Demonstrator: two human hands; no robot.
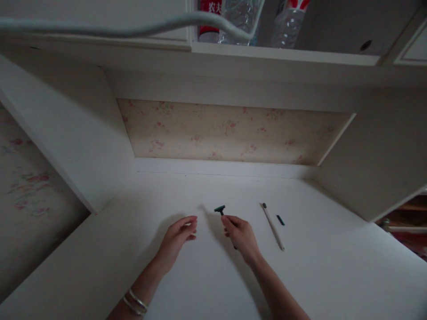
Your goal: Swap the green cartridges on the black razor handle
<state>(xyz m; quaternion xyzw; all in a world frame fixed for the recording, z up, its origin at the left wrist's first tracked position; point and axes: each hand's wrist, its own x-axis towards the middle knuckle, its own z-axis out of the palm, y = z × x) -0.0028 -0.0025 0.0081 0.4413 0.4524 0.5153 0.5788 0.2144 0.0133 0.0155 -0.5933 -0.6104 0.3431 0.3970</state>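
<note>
A dark green razor (220, 209) is held by its handle in my right hand (240, 234), its head pointing away from me above the white desk. The fingers cover most of the handle, and its dark end shows below them. To the left, my left hand (179, 235) hovers with nothing in it, thumb and fingers curved and a little apart. Right of my right hand lies a white toothbrush (274, 227) with a dark head. Beside it is a small dark green strip (280, 220), which looks like a razor head cover.
A white desk (200, 275) spans the view, with side panels and a floral back wall (213, 133). Overhead, a shelf (283, 53) holds clear plastic bottles (289, 26) and a red package (209, 20). A pale cable (133, 31) crosses the top left.
</note>
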